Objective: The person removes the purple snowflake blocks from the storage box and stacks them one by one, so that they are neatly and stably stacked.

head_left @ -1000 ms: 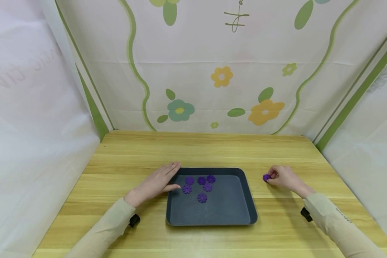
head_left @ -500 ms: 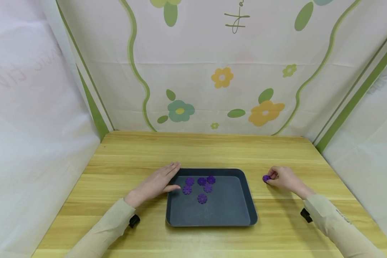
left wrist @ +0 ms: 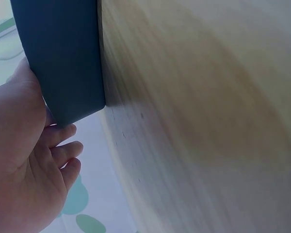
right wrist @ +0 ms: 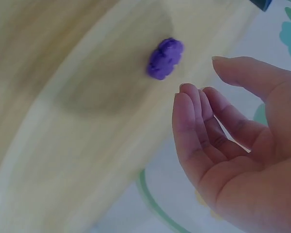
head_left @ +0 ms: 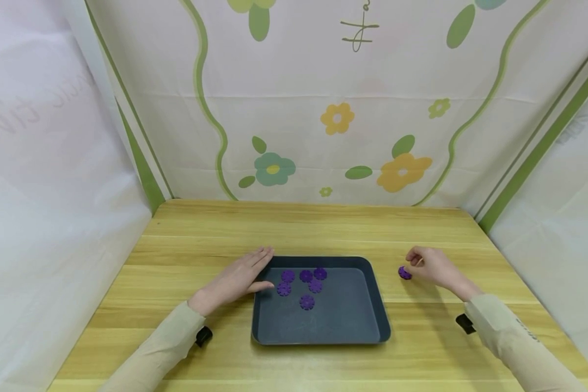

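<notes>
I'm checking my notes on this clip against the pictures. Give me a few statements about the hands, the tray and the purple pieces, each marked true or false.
1. Five purple pieces lie in the tray. True.
2. The right hand pinches the purple piece on the table. False: its fingers are spread and apart from that piece.
3. The left hand rests flat at the tray's left edge. True.
4. The tray is red. False: it is dark blue-grey.
5. One piece lies on the table right of the tray. True.

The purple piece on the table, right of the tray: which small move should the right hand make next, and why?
Probably withdraw. The right hand is open, its fingers clear of the purple piece, which lies alone on the table.
</notes>
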Action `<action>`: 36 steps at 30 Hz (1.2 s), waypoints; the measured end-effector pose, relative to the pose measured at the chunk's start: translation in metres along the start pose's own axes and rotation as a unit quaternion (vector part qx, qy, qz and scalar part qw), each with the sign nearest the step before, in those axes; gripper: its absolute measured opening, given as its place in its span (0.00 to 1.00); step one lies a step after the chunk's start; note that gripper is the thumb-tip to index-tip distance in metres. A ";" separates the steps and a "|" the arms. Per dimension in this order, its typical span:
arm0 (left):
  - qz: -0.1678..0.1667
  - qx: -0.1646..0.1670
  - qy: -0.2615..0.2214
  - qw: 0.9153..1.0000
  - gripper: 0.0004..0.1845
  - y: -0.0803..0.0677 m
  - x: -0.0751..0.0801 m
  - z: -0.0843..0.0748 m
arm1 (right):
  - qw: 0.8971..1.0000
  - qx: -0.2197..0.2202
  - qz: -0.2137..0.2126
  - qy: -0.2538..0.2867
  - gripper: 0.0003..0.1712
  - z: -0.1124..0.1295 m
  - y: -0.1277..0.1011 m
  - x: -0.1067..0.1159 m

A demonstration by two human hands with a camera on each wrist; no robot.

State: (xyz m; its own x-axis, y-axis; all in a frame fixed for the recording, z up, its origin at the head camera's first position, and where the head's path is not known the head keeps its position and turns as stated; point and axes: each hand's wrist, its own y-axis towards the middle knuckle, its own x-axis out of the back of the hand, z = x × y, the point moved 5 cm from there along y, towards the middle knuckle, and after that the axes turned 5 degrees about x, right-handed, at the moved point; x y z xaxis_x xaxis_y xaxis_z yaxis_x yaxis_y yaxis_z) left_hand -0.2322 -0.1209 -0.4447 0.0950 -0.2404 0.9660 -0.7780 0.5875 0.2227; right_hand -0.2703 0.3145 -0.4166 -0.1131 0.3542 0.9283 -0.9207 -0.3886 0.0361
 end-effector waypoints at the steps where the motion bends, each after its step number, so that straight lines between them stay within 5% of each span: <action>1: 0.000 0.000 0.000 1.000 0.42 0.000 0.000 0.000 | 1.000 0.003 0.000 -0.001 0.10 0.002 0.001 0.001; 36: 0.019 0.008 -0.009 1.000 0.42 -0.001 0.000 0.002 | 0.994 0.108 0.017 0.007 0.09 0.088 0.033 -0.013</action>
State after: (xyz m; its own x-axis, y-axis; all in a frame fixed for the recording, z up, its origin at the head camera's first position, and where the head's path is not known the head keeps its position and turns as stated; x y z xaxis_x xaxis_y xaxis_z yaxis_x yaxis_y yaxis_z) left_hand -0.2323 -0.1228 -0.4451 0.0542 -0.2326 0.9711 -0.7911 0.5834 0.1838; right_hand -0.2662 0.2225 -0.3950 -0.1497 0.3491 0.9251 -0.8148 -0.5735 0.0846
